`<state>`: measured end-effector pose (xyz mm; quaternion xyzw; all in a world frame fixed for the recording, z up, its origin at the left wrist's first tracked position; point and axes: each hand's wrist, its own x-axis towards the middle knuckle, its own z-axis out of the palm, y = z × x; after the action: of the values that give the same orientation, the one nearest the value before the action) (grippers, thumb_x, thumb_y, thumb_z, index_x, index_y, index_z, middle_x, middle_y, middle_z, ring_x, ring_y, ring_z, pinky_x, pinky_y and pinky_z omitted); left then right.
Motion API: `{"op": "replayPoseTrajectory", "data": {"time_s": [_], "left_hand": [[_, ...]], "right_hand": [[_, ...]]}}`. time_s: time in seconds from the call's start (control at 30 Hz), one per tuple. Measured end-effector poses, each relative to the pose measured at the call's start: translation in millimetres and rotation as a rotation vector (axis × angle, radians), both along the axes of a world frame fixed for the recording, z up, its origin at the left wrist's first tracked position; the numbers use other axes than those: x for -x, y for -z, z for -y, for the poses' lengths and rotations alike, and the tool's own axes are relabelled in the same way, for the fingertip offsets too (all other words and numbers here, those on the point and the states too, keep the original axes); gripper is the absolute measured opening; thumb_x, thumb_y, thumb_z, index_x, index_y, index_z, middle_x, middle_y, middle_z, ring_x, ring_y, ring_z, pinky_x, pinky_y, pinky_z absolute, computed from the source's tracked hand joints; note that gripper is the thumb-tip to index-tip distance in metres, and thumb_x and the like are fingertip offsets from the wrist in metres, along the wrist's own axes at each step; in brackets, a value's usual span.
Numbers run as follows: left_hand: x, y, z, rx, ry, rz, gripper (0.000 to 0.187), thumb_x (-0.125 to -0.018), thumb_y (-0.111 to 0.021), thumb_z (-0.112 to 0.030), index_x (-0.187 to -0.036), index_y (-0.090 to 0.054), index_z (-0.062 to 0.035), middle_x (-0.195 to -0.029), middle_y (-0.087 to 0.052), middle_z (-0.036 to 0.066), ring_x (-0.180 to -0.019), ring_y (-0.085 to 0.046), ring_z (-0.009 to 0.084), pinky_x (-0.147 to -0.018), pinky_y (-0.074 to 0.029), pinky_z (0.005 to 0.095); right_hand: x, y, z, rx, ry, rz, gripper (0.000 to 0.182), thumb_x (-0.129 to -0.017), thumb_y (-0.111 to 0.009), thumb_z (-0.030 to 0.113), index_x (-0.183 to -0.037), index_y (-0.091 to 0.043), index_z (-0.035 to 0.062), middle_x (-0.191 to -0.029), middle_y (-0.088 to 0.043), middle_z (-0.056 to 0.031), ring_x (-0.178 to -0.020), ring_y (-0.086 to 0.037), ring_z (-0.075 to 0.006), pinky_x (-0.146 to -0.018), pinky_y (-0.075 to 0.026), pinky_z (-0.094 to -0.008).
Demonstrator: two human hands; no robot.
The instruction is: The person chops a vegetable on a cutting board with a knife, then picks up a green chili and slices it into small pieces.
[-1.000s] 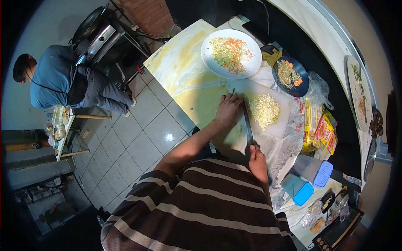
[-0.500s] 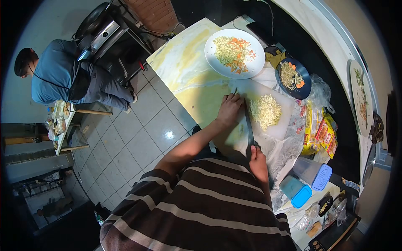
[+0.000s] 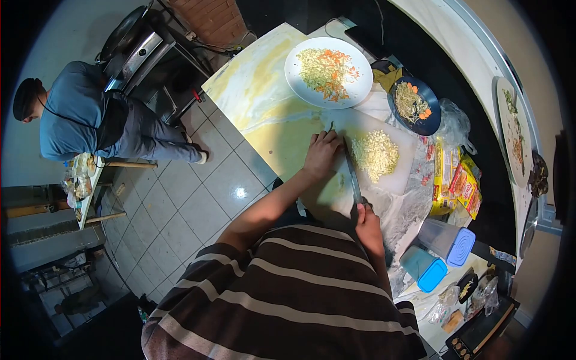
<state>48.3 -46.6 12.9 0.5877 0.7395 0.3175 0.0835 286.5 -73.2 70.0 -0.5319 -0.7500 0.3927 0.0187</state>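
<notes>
My right hand [image 3: 368, 227] is closed round the handle of a kitchen knife [image 3: 352, 171], whose long blade points away from me. Beside the tip, my left hand [image 3: 322, 153] presses down with curled fingers. A thin green vegetable piece [image 3: 332, 126] pokes out past those fingertips; the rest of it is hidden under the hand. Right of the blade, a heap of finely chopped pale vegetable [image 3: 376, 156] lies on a white cutting board [image 3: 409, 153].
A white plate [image 3: 294, 75] of chopped vegetables stands behind the board, with a dark bowl [image 3: 435, 105] to its right. Yellow packets [image 3: 444, 180] and two lidded plastic containers [image 3: 432, 276] line the right side. A co-worker [image 3: 75, 111] bends over at the left, near a stove [image 3: 141, 54].
The knife blade has tilted, its tip now leaning further left near my left hand. My left hand stays about where it was. The co-worker's legs have shifted slightly right.
</notes>
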Motion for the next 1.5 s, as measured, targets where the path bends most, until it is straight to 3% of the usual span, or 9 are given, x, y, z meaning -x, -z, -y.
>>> {"op": "replayPoseTrajectory", "data": {"time_s": [0.27, 0.33, 0.73, 0.77, 0.83, 1.4, 1.5], "left_hand": [[2.1, 4.4, 2.7, -0.071, 0.006, 0.086, 0.011, -0.085, -0.065, -0.016, -0.094, -0.066, -0.0098, -0.099, -0.058, 0.006, -0.096, -0.055, 0.0278, -0.086, -0.039, 0.0413], [2.8, 5.7, 2.5, -0.066, 0.009, 0.094, 0.011, -0.085, -0.065, -0.016, -0.094, -0.067, -0.0098, -0.099, -0.059, 0.006, -0.096, -0.055, 0.0274, -0.087, -0.039, 0.0412], [2.6, 6.9, 0.7, -0.086, -0.006, 0.105, 0.012, -0.083, -0.068, -0.015, -0.093, -0.068, -0.0103, -0.096, -0.059, 0.004, -0.096, -0.056, 0.0254, -0.087, -0.039, 0.0401], [2.2, 6.3, 0.7, -0.083, -0.008, 0.107, 0.012, -0.082, -0.068, -0.015, -0.093, -0.068, -0.0104, -0.096, -0.059, 0.003, -0.096, -0.056, 0.0253, -0.087, -0.039, 0.0401], [1.9, 8.0, 0.7, -0.092, -0.009, 0.106, 0.012, -0.082, -0.068, -0.015, -0.093, -0.067, -0.0105, -0.096, -0.059, 0.003, -0.096, -0.056, 0.0252, -0.086, -0.039, 0.0401], [14.0, 1.2, 8.2, -0.045, 0.09, 0.232, 0.017, -0.084, -0.065, -0.011, -0.1, -0.066, -0.0111, -0.101, -0.059, 0.006, -0.1, -0.055, 0.0273, -0.089, -0.039, 0.0418], [19.7, -1.8, 12.3, -0.144, 0.041, 0.289, 0.02, -0.083, -0.067, -0.011, -0.103, -0.064, -0.0106, -0.103, -0.059, 0.007, -0.102, -0.055, 0.0294, -0.09, -0.041, 0.0433]], "right_hand": [[0.8, -6.6, 6.5, -0.004, 0.065, -0.004, 0.038, -0.103, -0.041, 0.031, -0.098, -0.056, -0.0037, -0.079, -0.061, -0.0322, -0.081, -0.058, -0.0532, -0.065, -0.045, -0.0581], [-0.3, -4.2, 8.0, -0.022, 0.058, -0.032, 0.037, -0.104, -0.042, 0.032, -0.095, -0.056, -0.0012, -0.073, -0.06, -0.0296, -0.076, -0.058, -0.0514, -0.063, -0.044, -0.0529], [-0.1, -2.9, 9.0, 0.023, 0.026, -0.02, 0.04, -0.104, -0.039, 0.033, -0.099, -0.056, -0.0029, -0.08, -0.061, -0.0307, -0.083, -0.058, -0.0516, -0.068, -0.046, -0.0503], [0.4, -2.5, 8.2, 0.024, 0.028, -0.018, 0.04, -0.104, -0.039, 0.033, -0.099, -0.056, -0.0029, -0.08, -0.061, -0.0307, -0.083, -0.058, -0.0516, -0.068, -0.046, -0.0503], [3.1, -2.7, 5.7, 0.048, 0.042, -0.037, 0.04, -0.103, -0.04, 0.033, -0.098, -0.056, -0.0031, -0.083, -0.061, -0.0335, -0.086, -0.057, -0.0539, -0.073, -0.045, -0.0581], [0.0, -14.9, 10.5, -0.009, 0.065, -0.027, 0.039, -0.103, -0.041, 0.032, -0.098, -0.057, -0.0034, -0.079, -0.061, -0.0331, -0.082, -0.058, -0.0536, -0.068, -0.045, -0.0567], [0.7, -8.9, 11.5, 0.0, 0.039, -0.031, 0.04, -0.103, -0.041, 0.033, -0.099, -0.057, -0.0037, -0.08, -0.061, -0.0333, -0.083, -0.058, -0.0536, -0.068, -0.045, -0.0566]]}}
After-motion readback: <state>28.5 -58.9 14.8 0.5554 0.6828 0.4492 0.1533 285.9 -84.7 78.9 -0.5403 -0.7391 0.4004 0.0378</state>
